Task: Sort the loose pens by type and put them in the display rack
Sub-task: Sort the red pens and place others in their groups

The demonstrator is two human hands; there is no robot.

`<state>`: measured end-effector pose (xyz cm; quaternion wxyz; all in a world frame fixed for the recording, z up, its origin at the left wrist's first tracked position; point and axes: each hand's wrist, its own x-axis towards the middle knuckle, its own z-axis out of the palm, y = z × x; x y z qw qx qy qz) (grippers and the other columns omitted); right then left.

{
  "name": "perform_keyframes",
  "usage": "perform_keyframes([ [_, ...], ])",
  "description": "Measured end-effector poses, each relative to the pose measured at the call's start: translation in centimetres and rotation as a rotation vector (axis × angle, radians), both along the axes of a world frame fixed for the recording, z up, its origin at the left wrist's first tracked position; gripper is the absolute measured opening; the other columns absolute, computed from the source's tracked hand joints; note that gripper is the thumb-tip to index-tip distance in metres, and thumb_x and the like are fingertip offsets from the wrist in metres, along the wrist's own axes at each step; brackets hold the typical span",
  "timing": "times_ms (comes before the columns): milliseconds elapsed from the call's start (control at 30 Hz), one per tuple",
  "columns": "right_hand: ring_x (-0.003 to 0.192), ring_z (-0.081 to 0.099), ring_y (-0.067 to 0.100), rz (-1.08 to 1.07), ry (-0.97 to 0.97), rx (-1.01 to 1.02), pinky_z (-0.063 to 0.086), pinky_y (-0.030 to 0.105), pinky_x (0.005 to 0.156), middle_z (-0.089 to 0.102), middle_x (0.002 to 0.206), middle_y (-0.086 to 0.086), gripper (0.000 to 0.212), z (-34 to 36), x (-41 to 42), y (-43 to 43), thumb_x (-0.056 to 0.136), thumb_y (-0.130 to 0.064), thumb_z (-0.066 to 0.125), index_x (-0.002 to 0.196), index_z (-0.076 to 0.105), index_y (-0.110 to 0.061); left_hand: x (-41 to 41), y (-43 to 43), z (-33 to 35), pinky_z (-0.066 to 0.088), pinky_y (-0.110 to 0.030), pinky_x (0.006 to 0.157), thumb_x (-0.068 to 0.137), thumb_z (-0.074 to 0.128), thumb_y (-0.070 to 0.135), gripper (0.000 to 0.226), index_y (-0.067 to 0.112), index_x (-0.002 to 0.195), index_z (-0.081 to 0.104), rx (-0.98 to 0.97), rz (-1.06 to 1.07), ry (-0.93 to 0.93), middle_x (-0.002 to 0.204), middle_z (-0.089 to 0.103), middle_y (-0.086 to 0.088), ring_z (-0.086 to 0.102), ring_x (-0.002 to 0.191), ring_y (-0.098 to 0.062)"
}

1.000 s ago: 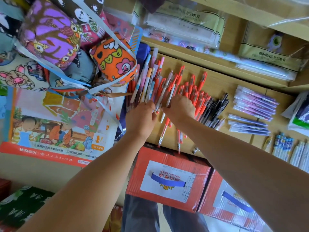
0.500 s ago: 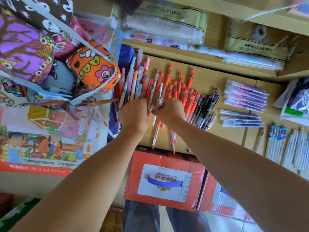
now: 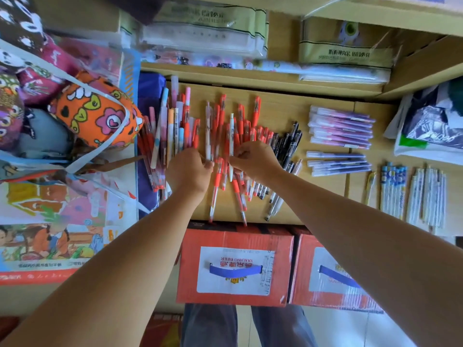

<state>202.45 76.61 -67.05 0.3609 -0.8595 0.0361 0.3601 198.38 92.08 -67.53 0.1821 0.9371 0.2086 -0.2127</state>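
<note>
Both hands are low over the red pens (image 3: 240, 121), a loose fan on the middle of the shelf (image 3: 283, 108). Their tips point to the front edge and two poke just past it. The right hand (image 3: 255, 161) is knuckles up with fingers curled, thumb and forefinger pinching a white pen (image 3: 231, 136). That pen lies on top of the reds, running front to back.

The left hand (image 3: 189, 171) is just beside the right, not touching it, with red pens between them. Its fingers curl down into the pile and the fingertips are hidden, so I cannot tell if it grips a pen or only presses.

Black pens (image 3: 288, 144) lie touching the right side of the reds, partly under the right wrist. Purple pens (image 3: 340, 128) lie further right, crosswise, in two groups one behind the other. Pastel pens (image 3: 172, 126) sit at the shelf's left edge, against a blue folder (image 3: 150, 96).

Toward the right end, near the front edge, are a yellow pen (image 3: 370, 186), blue pens (image 3: 393, 186) and printed pens (image 3: 428, 196), all front to back. A plastic bag (image 3: 431, 126) sits at the back right corner.

Two red boxes (image 3: 234, 264) stand side by side below the front edge. An orange pouch (image 3: 95, 113) sits left of the shelf among other printed pouches. The upper shelf behind holds clear packs (image 3: 200, 33), blurred.
</note>
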Motion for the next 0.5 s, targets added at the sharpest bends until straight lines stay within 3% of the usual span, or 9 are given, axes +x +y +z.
perform_keyframes([
  [100,0.066,0.067,0.012,-0.015,-0.024,0.021,0.057,0.024,0.069,0.070,0.072,0.000,0.015,0.2,-0.2,-0.3,0.087,-0.026,0.067,0.075,0.065,-0.017,-0.1,-0.1,0.3,0.042,-0.029,0.057,0.089,0.059,0.037,0.027,0.015,0.076,0.069,-0.083,0.056,0.021,0.075,0.067,0.001,0.063,0.072,-0.020],
  [200,0.067,0.066,0.009,-0.064,-0.031,0.052,0.055,0.020,0.070,0.067,0.071,-0.006,0.016,0.6,-0.4,-0.9,0.086,-0.022,0.067,0.072,0.060,-0.023,-0.4,-0.2,0.9,0.056,-0.033,0.066,0.088,0.062,0.027,0.022,0.014,0.072,0.068,-0.372,0.232,-0.017,0.076,0.072,-0.002,0.068,0.068,-0.018],
  [267,0.063,0.068,0.011,-0.144,0.004,0.079,0.058,0.023,0.065,0.068,0.071,-0.002,0.011,0.9,-0.6,-1.4,0.085,-0.017,0.066,0.076,0.061,-0.019,-0.7,-0.4,1.8,0.055,-0.028,0.054,0.089,0.062,0.016,0.016,0.009,0.077,0.068,-0.563,0.407,-0.032,0.075,0.071,-0.007,0.065,0.055,-0.013],
  [333,0.058,0.064,0.011,-0.203,0.027,0.103,0.058,0.024,0.060,0.066,0.069,-0.001,0.003,1.4,-0.8,-2.0,0.085,-0.013,0.065,0.083,0.063,-0.012,-1.0,-0.5,3.1,0.044,-0.018,0.042,0.092,0.060,0.008,0.011,0.003,0.084,0.066,-0.748,0.544,-0.048,0.072,0.067,-0.007,0.059,0.045,-0.006],
  [500,0.053,0.056,0.013,-0.343,0.062,0.265,0.048,0.025,0.051,0.059,0.064,0.003,0.007,3.2,-1.4,-4.0,0.092,-0.016,0.057,0.086,0.056,-0.019,-2.0,-1.8,5.2,0.043,-0.017,0.045,0.093,0.059,0.012,0.017,-0.002,0.100,0.065,-0.961,0.434,0.023,0.075,0.067,-0.006,0.060,0.051,-0.008],
])
